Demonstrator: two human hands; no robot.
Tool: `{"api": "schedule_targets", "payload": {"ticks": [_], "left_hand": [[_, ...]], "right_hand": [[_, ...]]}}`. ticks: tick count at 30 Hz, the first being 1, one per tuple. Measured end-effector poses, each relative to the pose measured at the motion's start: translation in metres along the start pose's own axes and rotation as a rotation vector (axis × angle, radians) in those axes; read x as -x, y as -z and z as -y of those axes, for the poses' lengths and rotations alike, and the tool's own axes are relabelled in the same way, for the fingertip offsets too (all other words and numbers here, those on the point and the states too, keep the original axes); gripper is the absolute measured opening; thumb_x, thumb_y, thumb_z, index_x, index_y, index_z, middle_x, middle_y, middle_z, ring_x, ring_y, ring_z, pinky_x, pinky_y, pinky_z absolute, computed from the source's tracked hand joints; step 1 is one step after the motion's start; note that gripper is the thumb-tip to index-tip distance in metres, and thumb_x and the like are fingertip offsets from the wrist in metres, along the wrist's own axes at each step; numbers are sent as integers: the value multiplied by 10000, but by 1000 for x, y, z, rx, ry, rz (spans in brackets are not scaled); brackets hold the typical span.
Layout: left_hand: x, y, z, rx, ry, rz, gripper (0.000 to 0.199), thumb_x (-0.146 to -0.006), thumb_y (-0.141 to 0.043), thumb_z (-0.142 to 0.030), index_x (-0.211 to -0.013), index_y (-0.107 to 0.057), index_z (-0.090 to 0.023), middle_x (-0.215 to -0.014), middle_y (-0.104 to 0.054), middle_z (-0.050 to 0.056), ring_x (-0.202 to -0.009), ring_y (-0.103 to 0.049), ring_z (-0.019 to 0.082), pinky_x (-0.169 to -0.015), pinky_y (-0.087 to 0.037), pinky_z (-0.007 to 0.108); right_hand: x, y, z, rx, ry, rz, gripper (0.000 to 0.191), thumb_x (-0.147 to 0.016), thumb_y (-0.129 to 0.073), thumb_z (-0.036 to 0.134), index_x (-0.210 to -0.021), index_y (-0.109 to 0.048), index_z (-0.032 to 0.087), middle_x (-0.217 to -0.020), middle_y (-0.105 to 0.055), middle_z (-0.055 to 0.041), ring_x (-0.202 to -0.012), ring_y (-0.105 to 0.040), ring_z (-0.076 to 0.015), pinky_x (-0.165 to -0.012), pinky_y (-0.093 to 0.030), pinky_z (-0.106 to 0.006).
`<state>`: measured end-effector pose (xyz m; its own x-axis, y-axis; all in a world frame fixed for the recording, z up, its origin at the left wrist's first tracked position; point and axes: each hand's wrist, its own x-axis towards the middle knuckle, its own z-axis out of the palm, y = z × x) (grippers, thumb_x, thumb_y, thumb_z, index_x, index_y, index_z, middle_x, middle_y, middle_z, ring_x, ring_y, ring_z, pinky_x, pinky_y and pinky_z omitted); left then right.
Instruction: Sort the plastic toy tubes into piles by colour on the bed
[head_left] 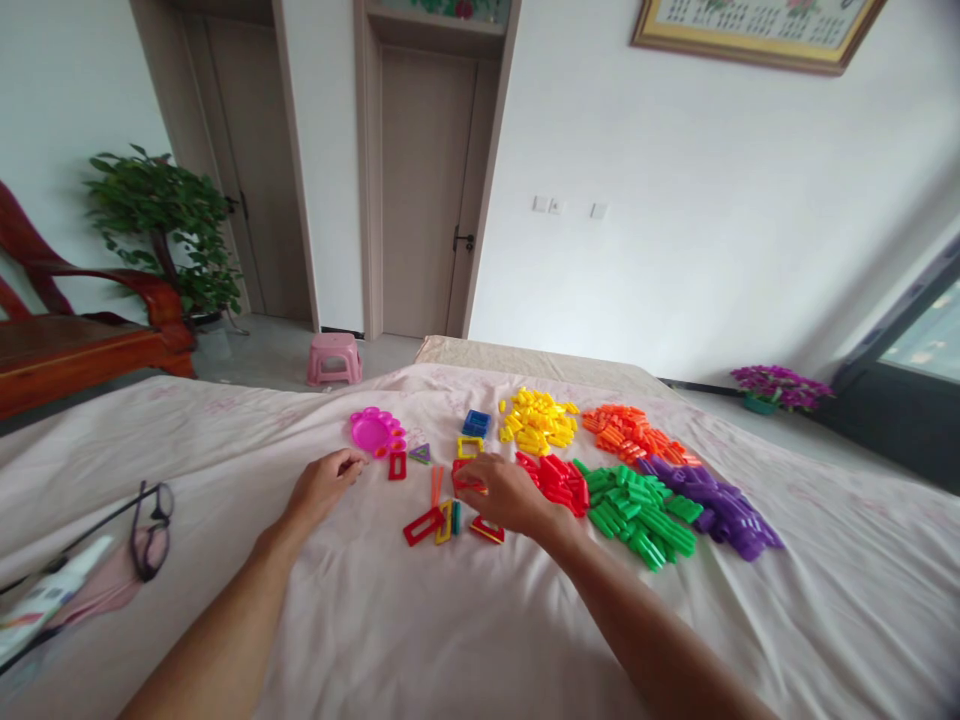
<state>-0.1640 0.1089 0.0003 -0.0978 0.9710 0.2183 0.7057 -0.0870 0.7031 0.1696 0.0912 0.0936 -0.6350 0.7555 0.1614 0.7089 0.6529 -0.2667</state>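
Note:
My right hand reaches down with its fingers bent onto a red rectangular frame piece, partly hidden beneath them. Fingers curled together, my left hand rests on the cloth below a pink scalloped tray; whatever it may hold cannot be seen. Between the hands lie a small red frame, a purple-and-green triangle and thin orange sticks. Farther back are a yellow frame and blue square pieces. Nearer me are a red frame and a yellow frame.
Piles of yellow, orange, red, green and purple pieces lie to the right. Eyeglasses and a white tube lie at the left. A pink stool stands beyond the cloth.

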Motion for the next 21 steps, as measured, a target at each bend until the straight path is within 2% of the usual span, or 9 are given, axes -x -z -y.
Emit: {"api": "schedule_targets", "payload": {"ticks": [4,6,10,13,15,17,19,21], "left_hand": [[4,-2,-11,21,-49,-14,332,-807,-527,-480,-865,-723,-218,-845,-742,15,-782,-662,179,-710,-456,236],[7,-4,-23,107,-57,42,355,-802,-542,-498,-877,-725,-203,-838,-736,29,-784,-657,184,-707,-465,248],[19,-7,-58,280,-94,344,409,-754,-614,-517,-947,-717,-172,-922,-730,69,-826,-658,199,-694,-485,263],[36,-8,-88,125,-136,537,540,-614,-750,-466,-1074,-690,-188,-948,-719,55,-842,-657,213,-714,-480,271],[48,-9,-106,-46,-198,564,523,-586,-763,-440,-1051,-672,-218,-953,-709,32,-840,-647,213,-707,-458,271],[55,-12,-117,-200,-243,513,350,-653,-703,-437,-924,-657,-221,-902,-696,22,-820,-630,213,-701,-429,284],[57,-15,-120,-218,-202,484,262,-679,-673,-421,-825,-626,-209,-832,-678,21,-792,-613,216,-692,-408,297],[55,-19,-115,-127,-111,511,273,-652,-694,-404,-810,-611,-197,-803,-668,18,-770,-605,211,-674,-404,293]], "right_hand": [[20,-10,14,-21,29,37,414,-803,-712,383,-1195,-659,260,-1152,-673,-61,-1091,-600,-248,-908,-458,-323],[24,-19,19,-28,2,38,402,-804,-712,341,-1191,-651,257,-1117,-677,-58,-1058,-611,-237,-893,-459,-315],[26,-37,28,-36,-48,-24,279,-828,-655,236,-1107,-659,243,-1015,-683,-42,-973,-618,-206,-830,-451,-289],[26,-48,30,-51,-57,-113,259,-823,-652,223,-1082,-649,224,-1038,-671,-53,-994,-603,-208,-846,-443,-295],[27,-54,30,-71,-69,-165,241,-812,-659,219,-1052,-638,205,-1037,-670,-60,-989,-603,-210,-847,-441,-300],[28,-60,29,-86,-73,-208,225,-798,-672,219,-1017,-628,196,-1004,-673,-56,-954,-609,-206,-827,-438,-301],[28,-64,29,-94,-64,-244,217,-785,-687,228,-989,-619,196,-969,-672,-45,-921,-608,-200,-808,-430,-301],[28,-67,29,-92,-44,-273,214,-777,-703,257,-960,-610,197,-939,-664,-36,-894,-600,-196,-793,-420,-301]]}}
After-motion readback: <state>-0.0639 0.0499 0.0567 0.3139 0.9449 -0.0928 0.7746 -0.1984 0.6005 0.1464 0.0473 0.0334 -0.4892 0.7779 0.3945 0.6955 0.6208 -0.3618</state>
